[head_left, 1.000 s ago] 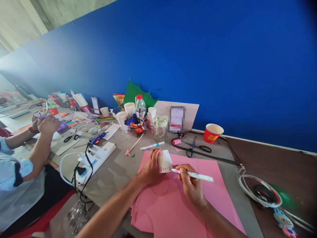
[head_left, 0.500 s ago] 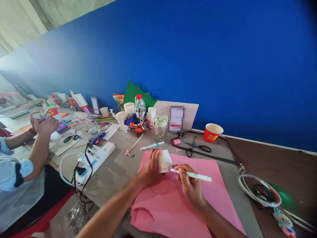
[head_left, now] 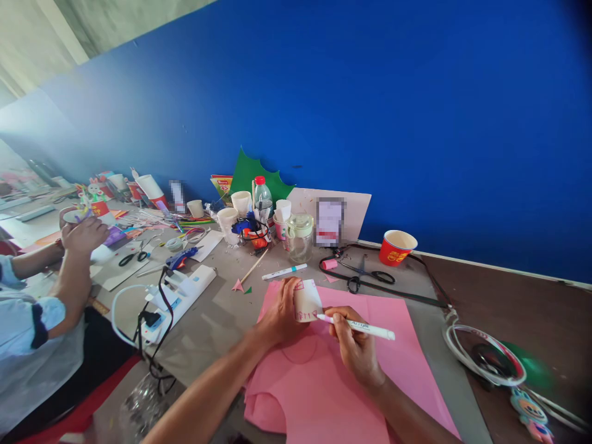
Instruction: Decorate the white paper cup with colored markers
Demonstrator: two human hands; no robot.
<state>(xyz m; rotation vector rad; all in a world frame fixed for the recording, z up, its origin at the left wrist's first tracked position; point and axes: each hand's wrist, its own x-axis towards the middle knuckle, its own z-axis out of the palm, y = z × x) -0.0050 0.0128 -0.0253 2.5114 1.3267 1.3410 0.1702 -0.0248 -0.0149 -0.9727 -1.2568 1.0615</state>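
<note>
My left hand is closed around the left side of a white paper cup, which has pink marks drawn along its top and bottom edges. A white acrylic marker is pinched in my right hand, its pink tip at the cup's lower right edge. Both hands are over pink paper that shows a curved outline and a cut curve at its lower left. Beyond the cup lies a second white marker with a teal band.
Scissors, a red paper cup and a glass jar stand or lie toward the blue wall. Left are a power strip with cables and a blue glue gun. A co-worker's hands hold a cup at far left.
My hands, the cup and the marker stay almost in place, with the marker tip still at the cup's lower edge. The co-worker's hands have shifted slightly.
</note>
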